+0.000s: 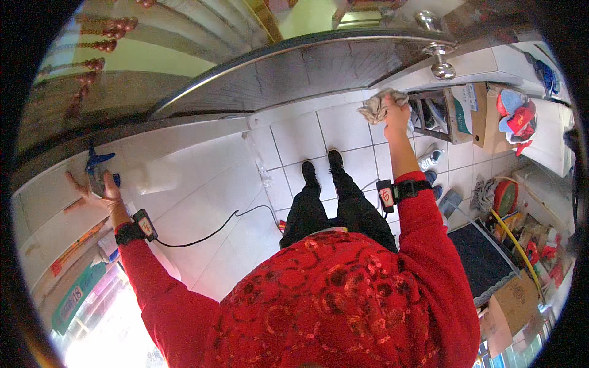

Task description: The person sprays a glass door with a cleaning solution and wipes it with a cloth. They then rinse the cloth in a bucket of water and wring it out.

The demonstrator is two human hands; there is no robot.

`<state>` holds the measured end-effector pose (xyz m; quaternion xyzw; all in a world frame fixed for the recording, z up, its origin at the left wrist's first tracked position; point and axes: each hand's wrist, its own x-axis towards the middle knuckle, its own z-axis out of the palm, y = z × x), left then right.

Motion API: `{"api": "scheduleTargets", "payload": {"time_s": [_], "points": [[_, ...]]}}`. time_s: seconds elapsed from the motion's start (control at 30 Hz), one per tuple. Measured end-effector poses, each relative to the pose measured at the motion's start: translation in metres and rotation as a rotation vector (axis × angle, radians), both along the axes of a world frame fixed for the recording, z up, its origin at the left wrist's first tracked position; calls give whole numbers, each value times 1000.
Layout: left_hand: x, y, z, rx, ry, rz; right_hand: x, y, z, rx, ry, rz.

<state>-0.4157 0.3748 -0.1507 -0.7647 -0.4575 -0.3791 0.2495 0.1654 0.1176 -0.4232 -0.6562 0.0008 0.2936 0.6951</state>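
Note:
My right hand (397, 118) is closed around a crumpled beige-grey cloth (378, 106). It is held out in front of me, beside a low rack with a dark frame (450, 115). Far to the left, my left hand (97, 198) has its fingers spread wide. Right by those fingers is a blue-topped object (97, 158), perhaps a spray bottle, above a white tiled surface (198, 184). Whether the hand touches it, I cannot tell. A glossy panel with a metal edge (276, 49) and a round metal knob (443, 70) runs across the top.
To the right are cardboard boxes (487, 120), red and blue caps (517, 115), loose shoes (431, 157), a dark mat (478, 257) and a yellow hose (515, 244). A black cable (202, 244) trails from my left wrist device (145, 224). My feet stand on white floor tiles (294, 138).

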Motion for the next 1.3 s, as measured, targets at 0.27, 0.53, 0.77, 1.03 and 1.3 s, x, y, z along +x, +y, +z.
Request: {"api": "scheduleTargets", "payload": {"time_s": [0.27,0.53,0.77,1.03,1.3], "points": [[-10,8,-6,-66,-96,-132,21,20,78,184,-449,-74],[-26,12,3,-8,225,-13,-45,112,120,183,-1019,83],[-17,12,-6,-6,85,-48,-150,148,118,109,-1072,320],[-19,13,-8,26,25,-85,-111,120,192,307,-975,155],[-16,15,-5,57,-62,-136,-101,145,145,-3,-1509,193]]}}
